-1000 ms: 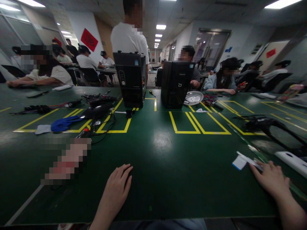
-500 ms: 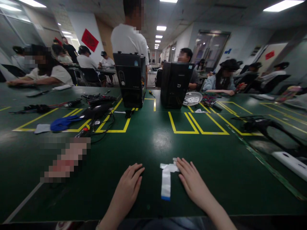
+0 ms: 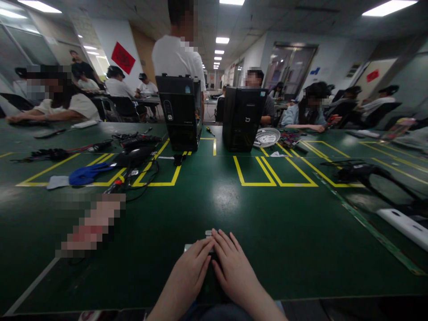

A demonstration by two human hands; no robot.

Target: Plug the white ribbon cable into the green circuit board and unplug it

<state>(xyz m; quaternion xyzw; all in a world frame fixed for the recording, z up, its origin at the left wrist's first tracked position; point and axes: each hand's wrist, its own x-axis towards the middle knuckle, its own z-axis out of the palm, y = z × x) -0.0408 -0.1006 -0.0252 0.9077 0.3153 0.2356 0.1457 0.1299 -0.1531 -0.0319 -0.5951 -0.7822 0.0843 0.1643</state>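
My left hand (image 3: 189, 269) and my right hand (image 3: 234, 265) lie side by side near the front of the green table, fingertips meeting. Both are palm down with the fingers stretched out. Beneath them is a white flat ribbon cable (image 3: 187, 247), mostly covered. One bit of it pokes out beside the left knuckles, and a small pale end shows past the fingertips. I cannot see any grip on the cable under the palms.
Two black computer towers (image 3: 182, 113) stand at the back. On the left lie black cables, a blue glove (image 3: 88, 173) and a blurred-out item (image 3: 95, 225). A white basket (image 3: 266, 137), a black frame-like object (image 3: 381, 180) and a white device (image 3: 403, 227) are rightward. Several people sit beyond.
My right hand has moved left, and my left hand slightly right, so they now meet. The ribbon cable has shifted left and is mostly hidden under them.
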